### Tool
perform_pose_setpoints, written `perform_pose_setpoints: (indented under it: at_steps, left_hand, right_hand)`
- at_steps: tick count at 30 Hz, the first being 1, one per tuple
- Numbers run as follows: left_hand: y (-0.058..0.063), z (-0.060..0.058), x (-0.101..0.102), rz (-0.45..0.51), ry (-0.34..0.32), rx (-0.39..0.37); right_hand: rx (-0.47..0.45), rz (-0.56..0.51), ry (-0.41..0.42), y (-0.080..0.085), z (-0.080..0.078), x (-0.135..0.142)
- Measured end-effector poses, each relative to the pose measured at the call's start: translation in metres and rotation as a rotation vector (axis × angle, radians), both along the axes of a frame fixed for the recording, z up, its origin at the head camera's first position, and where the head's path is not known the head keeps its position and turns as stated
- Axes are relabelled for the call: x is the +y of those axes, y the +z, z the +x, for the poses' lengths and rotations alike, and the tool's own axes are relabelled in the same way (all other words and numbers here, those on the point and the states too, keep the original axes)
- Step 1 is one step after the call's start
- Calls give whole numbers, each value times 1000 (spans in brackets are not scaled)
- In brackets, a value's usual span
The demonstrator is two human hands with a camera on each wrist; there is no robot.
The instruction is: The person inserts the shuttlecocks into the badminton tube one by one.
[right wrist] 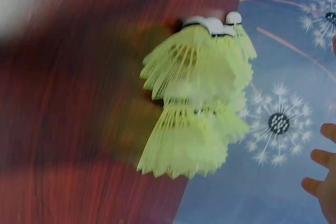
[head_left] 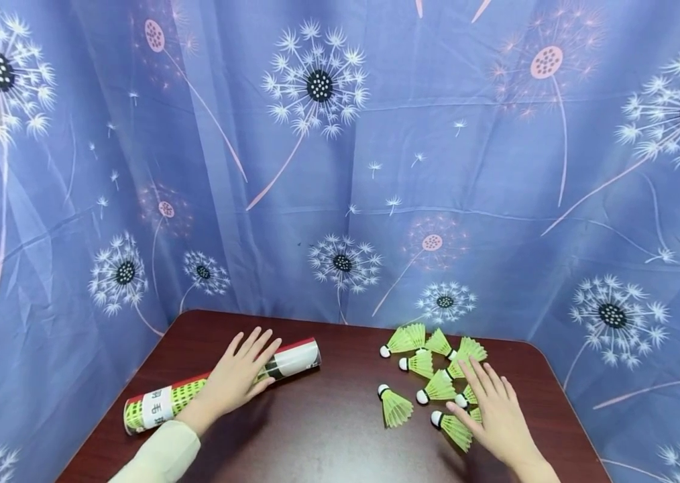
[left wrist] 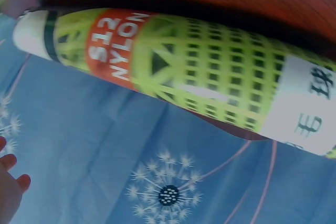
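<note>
On the left of the table lies a shuttlecock tube (head_left: 159, 406), printed green, white and red. My left hand (head_left: 234, 377) is spread over its middle, fingers extended, hiding part of it; whether they touch, I cannot tell. The left wrist view shows the tube (left wrist: 220, 72) large, marked "S12 NYLON", with fingertips (left wrist: 8, 162) at the edge. At the right, several yellow-green shuttlecocks (head_left: 397, 408) with white heads lie in a loose group. Above the near right ones is my right hand (head_left: 499, 419), fingers extended and holding nothing. Blurred shuttlecocks (right wrist: 184, 140) fill the middle of the right wrist view.
The dark reddish-brown table (head_left: 316, 429) has rounded far corners. Behind it and along both sides hangs a blue curtain (head_left: 292, 261) with a dandelion print, close to the table's edges. Bare tabletop lies between the tube and the shuttlecocks.
</note>
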State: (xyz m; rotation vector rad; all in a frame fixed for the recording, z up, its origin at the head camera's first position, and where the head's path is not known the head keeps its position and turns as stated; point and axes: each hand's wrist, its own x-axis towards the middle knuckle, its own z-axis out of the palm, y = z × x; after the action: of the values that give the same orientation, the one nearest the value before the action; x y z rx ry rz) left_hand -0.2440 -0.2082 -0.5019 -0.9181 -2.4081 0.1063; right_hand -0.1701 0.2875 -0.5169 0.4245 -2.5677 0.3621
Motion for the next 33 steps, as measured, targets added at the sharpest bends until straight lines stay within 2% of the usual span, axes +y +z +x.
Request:
perform_pose_setpoints:
  at_steps: [9, 15, 23, 26, 30, 33]
  left_hand:
    - [-9, -14, -23, -28, -36, -43]
    - [-21, -20, -32, -31, -69, -83]
    - [-46, -19, -52, 51, -64, -110]
    - [-56, -18, -62, 65, -44, -112]
    - [-64, -17, -75, 66, -2, -117]
    - [-69, -15, -82, 84, 2, -120]
  right_hand:
    - [-26, -15, 12, -2, -4, 21]
    - [-57, -50, 18, -10, -4, 33]
    - [-72, -91, 10, -20, -3, 43]
    - [-90, -101, 5, -24, -3, 46]
    - [-101, -126, 3, -29, -6, 51]
    - [-97, -153, 9, -32, -8, 56]
